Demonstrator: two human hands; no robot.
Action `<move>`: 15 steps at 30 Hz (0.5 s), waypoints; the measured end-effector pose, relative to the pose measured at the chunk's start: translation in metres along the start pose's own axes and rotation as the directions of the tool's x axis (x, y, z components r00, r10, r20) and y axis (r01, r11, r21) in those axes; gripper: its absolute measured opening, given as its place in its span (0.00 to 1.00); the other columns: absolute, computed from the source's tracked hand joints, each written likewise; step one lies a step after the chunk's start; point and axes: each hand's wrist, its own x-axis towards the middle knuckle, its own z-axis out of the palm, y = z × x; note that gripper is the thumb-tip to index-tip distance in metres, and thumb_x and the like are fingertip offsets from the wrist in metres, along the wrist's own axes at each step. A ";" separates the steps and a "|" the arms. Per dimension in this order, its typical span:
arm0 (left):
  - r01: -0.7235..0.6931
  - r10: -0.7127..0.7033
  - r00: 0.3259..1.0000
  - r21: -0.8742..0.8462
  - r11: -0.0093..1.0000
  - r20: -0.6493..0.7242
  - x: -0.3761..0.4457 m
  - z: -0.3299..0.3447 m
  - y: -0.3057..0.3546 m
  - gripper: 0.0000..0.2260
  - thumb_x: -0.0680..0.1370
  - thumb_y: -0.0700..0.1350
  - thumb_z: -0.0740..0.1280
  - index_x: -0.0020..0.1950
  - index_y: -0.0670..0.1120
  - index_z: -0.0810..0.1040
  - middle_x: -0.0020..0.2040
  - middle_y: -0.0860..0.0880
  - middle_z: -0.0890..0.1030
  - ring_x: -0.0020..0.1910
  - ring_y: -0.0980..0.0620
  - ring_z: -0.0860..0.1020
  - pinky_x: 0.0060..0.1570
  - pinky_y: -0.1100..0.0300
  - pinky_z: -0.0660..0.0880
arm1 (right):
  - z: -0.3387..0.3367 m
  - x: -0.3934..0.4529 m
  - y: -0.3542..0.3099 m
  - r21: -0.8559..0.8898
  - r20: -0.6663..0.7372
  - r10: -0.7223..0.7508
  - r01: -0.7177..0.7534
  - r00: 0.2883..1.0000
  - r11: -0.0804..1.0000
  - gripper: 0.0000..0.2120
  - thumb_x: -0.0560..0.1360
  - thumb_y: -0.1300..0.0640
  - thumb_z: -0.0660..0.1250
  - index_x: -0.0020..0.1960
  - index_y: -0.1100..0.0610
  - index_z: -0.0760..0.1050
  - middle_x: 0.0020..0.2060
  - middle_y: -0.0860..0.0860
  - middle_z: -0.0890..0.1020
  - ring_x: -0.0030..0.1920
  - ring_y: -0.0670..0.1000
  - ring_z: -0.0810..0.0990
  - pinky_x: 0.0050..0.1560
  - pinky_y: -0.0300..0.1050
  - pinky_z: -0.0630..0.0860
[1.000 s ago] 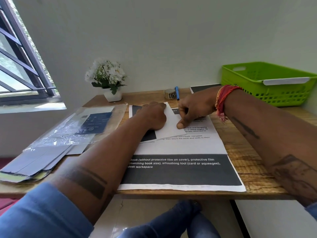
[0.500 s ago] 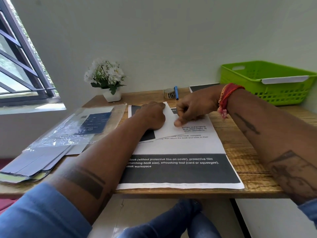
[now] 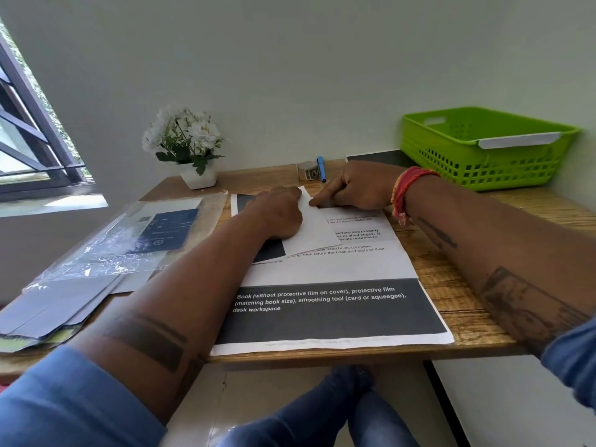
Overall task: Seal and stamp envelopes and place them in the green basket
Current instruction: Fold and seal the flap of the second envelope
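Both hands on the white envelope [image 3: 314,229], mid-desk, on top of the printed sheet [image 3: 329,275].

I see the left hand [image 3: 279,214] knuckled down on the envelope's left part, fingers curled under, gripping nothing. Right hand [image 3: 354,188] has fingers curled, one fingertip pressing the envelope's far right edge. Green basket [image 3: 483,150] sits well apart at the desk's far right, a white envelope lying on its rim.

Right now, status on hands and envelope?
Left hand pressing envelope flat. Right hand thumb on its far edge. Green basket unobstructed, far right.
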 end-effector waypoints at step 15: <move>0.031 -0.030 1.000 -0.033 0.999 0.009 -0.007 -0.004 0.004 0.26 0.79 0.43 0.56 0.79 0.50 0.64 0.76 0.44 0.68 0.73 0.41 0.68 0.72 0.45 0.66 | 0.013 0.026 -0.017 -0.262 -0.009 0.125 -0.123 0.992 0.957 0.23 0.81 0.58 0.57 0.71 0.40 0.73 0.74 0.48 0.71 0.68 0.52 0.72 0.60 0.38 0.63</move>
